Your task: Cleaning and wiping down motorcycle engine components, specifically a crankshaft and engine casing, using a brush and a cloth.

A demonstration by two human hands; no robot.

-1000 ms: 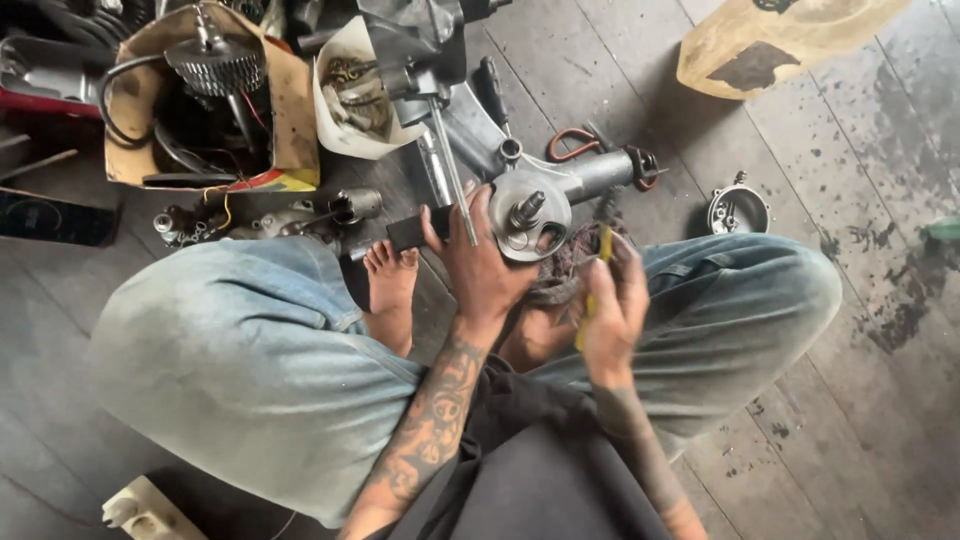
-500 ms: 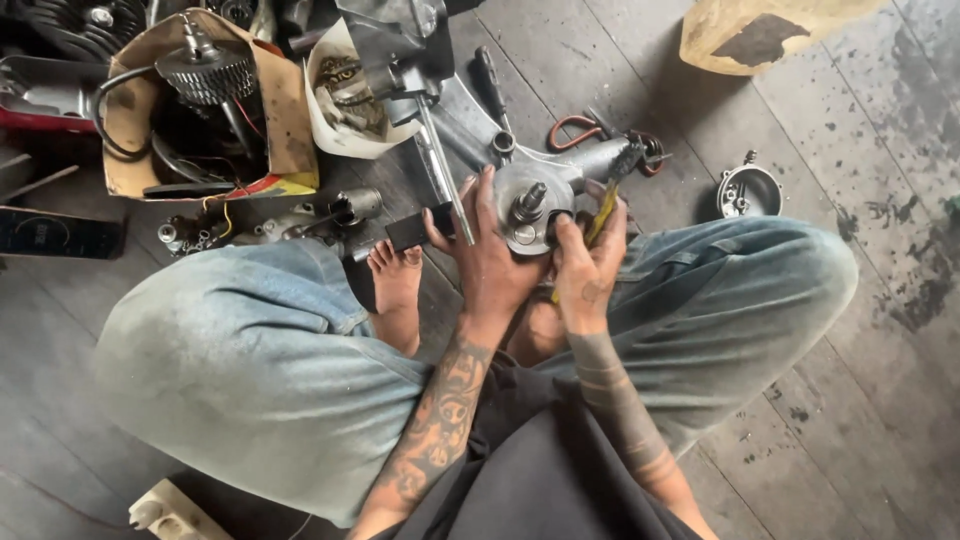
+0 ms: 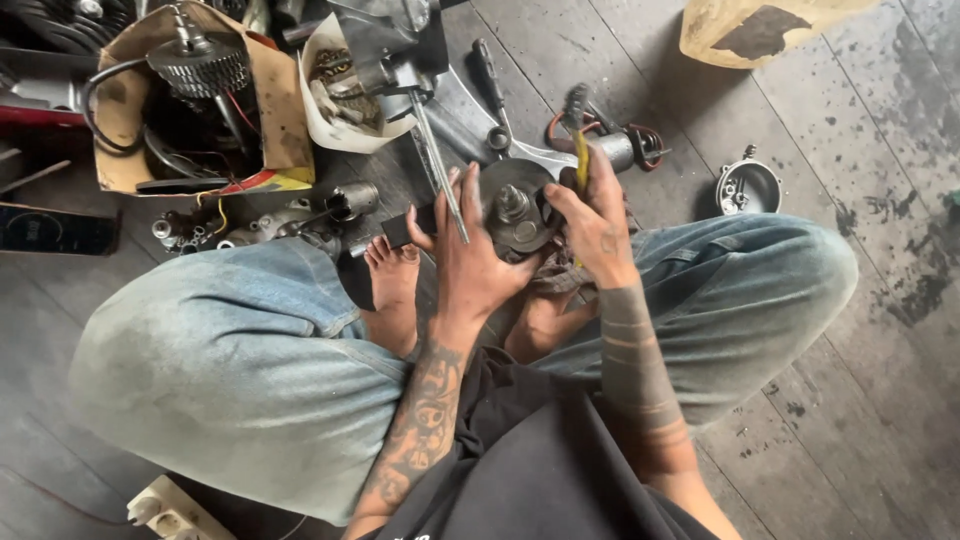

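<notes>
Left hand (image 3: pixel 468 258), palm down with fingers spread, presses flat against the near side of a round grey metal engine part (image 3: pixel 515 212) that lies on the dark plank floor (image 3: pixel 820 420) between the person's knees. Right hand (image 3: pixel 592 225) is closed around a yellow-handled tool (image 3: pixel 581 160), whose tip meets the right edge of the same part; the tip itself is hidden by the fingers. A raised hub stands at the part's centre. A long thin metal rod (image 3: pixel 438 165) runs from a grey casing (image 3: pixel 385 45) above down across the left fingers. The person sits cross-legged in faded jeans, 2 bare feet tucked just below the part. Beyond the part lie a ring spanner (image 3: pixel 492 100) and a red-handled tool (image 3: pixel 640 140). At upper left, a cardboard box (image 3: pixel 275 110) holds a toothed gear (image 3: pixel 200 65) and black cable, and beside it a white paper container (image 3: pixel 325 125) holds small metal pieces. A small round metal bowl (image 3: pixel 750 185) sits well apart to the right, and a white power strip (image 3: pixel 170 510) lies at lower left.
</notes>
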